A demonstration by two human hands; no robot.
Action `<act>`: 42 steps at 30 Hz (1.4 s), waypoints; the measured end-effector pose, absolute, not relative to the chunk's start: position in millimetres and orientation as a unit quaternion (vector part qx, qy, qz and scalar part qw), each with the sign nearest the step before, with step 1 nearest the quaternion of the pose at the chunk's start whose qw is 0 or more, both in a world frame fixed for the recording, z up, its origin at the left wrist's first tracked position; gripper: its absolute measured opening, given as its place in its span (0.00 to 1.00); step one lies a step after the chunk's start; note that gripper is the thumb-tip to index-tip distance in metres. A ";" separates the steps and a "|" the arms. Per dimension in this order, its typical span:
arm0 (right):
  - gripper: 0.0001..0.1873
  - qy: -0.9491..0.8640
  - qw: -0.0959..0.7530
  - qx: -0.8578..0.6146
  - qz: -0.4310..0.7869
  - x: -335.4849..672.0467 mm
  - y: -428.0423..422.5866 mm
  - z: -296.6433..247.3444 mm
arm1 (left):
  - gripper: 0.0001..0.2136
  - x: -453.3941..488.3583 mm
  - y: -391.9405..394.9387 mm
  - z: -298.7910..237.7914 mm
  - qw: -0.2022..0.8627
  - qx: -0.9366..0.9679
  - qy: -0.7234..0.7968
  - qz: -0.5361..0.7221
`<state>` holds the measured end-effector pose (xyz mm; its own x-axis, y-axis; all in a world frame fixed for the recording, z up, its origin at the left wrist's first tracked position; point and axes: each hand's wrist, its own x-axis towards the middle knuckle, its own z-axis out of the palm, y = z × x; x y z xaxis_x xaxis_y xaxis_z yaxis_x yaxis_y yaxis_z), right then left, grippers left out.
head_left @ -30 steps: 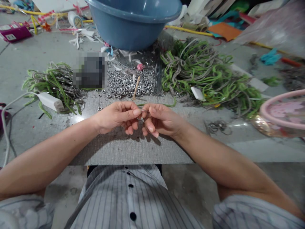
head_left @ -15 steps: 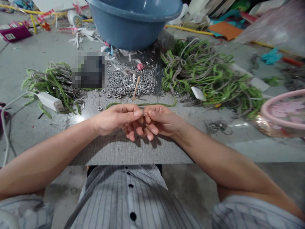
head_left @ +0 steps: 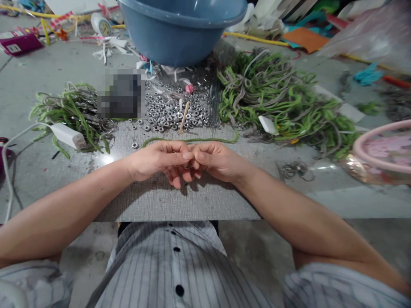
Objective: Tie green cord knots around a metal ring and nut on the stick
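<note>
My left hand and my right hand meet fingertip to fingertip above the front part of the table. Between their pinched thumbs and fingers is a thin metal ring, mostly hidden by the fingers. Just behind the hands a green cord lies across the table in a shallow curve. Beyond that is a spread of small metal nuts, with a thin wooden stick lying among them.
A blue basin stands at the back. Green and grey cords form a big pile on the right and a smaller bundle on the left. Loose metal rings lie right of my hands, near a pink-rimmed object.
My right fingers have curled in and pressed closer to the left fingertips. The thin ring shows lower between the hands now. Things on the table have stayed put.
</note>
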<state>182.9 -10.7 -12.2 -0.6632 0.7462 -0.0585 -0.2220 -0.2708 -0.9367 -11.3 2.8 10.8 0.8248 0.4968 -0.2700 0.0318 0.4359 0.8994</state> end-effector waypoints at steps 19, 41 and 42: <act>0.23 -0.485 0.305 -0.301 0.762 185.6 -9.3 -11.1 | 0.20 -12.7 4.3 10.5 0.753 0.543 0.336 0.160; 0.22 -0.496 0.260 -0.263 0.786 185.9 -9.8 -15.2 | 0.23 -12.7 5.2 10.2 0.792 0.517 0.306 0.111; 0.22 -0.495 0.263 -0.265 0.784 185.6 -10.1 -14.9 | 0.23 -12.6 5.2 10.2 0.791 0.518 0.306 0.109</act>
<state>185.6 -10.1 -14.9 -0.7213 0.6751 -0.1547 -0.1503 -0.3707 -0.9165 -12.6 5.2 10.2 0.7890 0.4894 -0.3714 0.1449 0.4392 0.8866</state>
